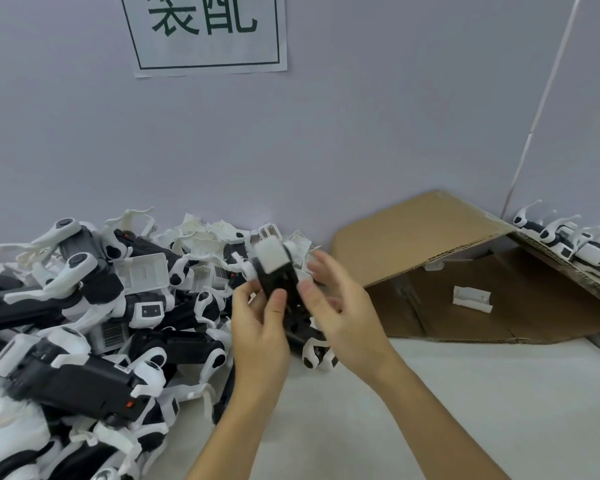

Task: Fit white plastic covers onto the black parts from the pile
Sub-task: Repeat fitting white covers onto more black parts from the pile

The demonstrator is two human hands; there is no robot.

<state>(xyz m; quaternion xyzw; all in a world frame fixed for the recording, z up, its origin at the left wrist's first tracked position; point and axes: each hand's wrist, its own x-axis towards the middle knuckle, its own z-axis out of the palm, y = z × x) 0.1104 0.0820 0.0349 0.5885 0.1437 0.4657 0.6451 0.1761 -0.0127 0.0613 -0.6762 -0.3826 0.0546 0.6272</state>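
A pale wall (361, 133) fills the background, with a paper sign (208, 32) high above the grip. The white tabletop (465, 393) spreads below and to the right of the grip. A big pile (84, 323) of black parts and white covers lies left of the grip, reaching the wall. A flattened cardboard box (465, 271) lies right of the grip, with 1 loose white piece (472, 298) on it and a row of finished pieces (575, 245) along its far right edge.

Between both hands, raised just above the tabletop, is 1 black part (284, 292) with a white cover (271, 256) at its upper end. The left hand (257, 327) grips the part's left side, thumb curled onto its face. The right hand (340, 306) holds the right side with its fingers curled round the edge, though these are blurred.
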